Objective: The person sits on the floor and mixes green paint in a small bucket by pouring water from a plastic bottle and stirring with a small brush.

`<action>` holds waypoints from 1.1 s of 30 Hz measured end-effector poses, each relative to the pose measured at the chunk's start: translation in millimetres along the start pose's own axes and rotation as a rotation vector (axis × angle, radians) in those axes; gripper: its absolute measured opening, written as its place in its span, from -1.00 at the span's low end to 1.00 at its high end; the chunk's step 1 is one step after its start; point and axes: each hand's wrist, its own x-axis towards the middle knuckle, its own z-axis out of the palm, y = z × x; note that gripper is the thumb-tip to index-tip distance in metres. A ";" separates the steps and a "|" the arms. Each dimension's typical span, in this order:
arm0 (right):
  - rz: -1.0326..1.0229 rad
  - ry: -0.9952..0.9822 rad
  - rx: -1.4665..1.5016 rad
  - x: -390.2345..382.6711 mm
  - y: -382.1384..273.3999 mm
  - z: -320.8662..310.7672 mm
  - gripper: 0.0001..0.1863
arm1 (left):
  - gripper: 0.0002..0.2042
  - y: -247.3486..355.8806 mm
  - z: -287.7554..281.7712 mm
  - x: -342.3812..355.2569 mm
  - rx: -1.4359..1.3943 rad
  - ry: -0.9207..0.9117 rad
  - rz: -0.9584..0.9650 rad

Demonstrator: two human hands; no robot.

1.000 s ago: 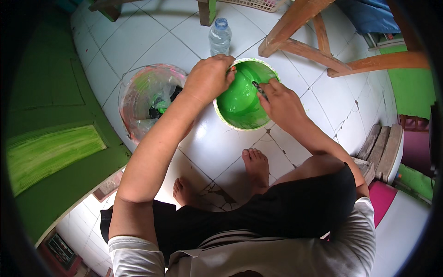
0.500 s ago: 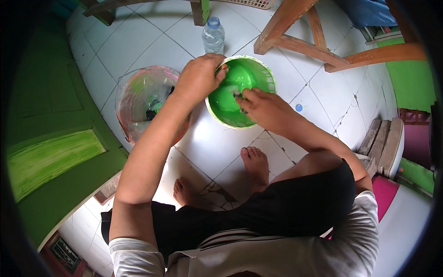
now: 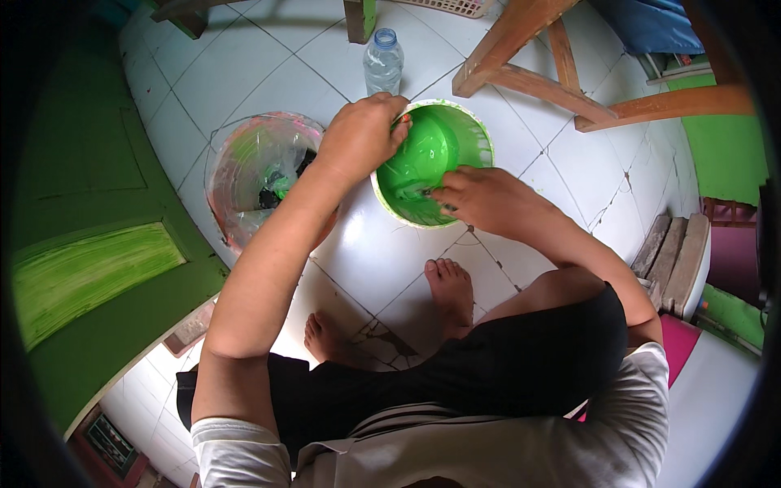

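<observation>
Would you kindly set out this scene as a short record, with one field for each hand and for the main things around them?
Left hand: closed on the upper-left rim of the white-rimmed bucket
Right hand: bent over the bucket's near right side; anything held is unclear
Contents: green liquid
Bottle: clear, upright, beyond the bucket
Second bucket: left of the first, holding clear plastic
Floor: pale tiles, some cracked
</observation>
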 end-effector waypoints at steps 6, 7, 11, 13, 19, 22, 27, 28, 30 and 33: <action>0.464 0.314 0.004 -3.6 1.7 -6.2 -0.70 | -0.78 8.9 0.2 -3.2 -0.003 0.011 -0.014; 0.492 0.291 0.003 -2.9 1.9 -0.6 -0.70 | -0.78 10.6 1.0 -4.1 -0.003 0.013 -0.020; 0.484 0.262 0.119 -6.8 -2.4 19.3 -0.70 | -0.80 15.3 4.6 -3.5 0.029 0.031 -0.041; 0.440 0.284 0.231 -10.9 -7.1 22.1 -0.69 | -0.80 15.6 3.2 -4.3 0.038 0.016 -0.051; 0.319 0.350 0.357 -8.4 -10.6 25.8 -0.69 | -0.81 17.5 3.1 -4.6 0.052 0.031 -0.059; 0.411 0.277 0.273 -9.9 -9.4 25.1 -0.69 | -0.81 16.8 2.9 -5.0 0.054 0.031 -0.062; 0.548 0.322 0.111 -14.6 -1.8 20.1 -0.70 | -0.83 18.0 3.8 -5.4 0.057 0.043 -0.068; 0.560 0.351 0.084 -13.9 -0.6 19.1 -0.71 | -0.83 18.1 4.1 -4.7 0.058 0.041 -0.070; 0.568 0.395 0.045 -10.2 0.2 19.3 -0.71 | -0.84 18.8 4.6 -4.1 0.057 0.043 -0.072; 0.567 0.358 0.090 -7.5 -2.1 24.3 -0.72 | -0.85 18.4 6.0 -4.6 0.068 0.068 -0.054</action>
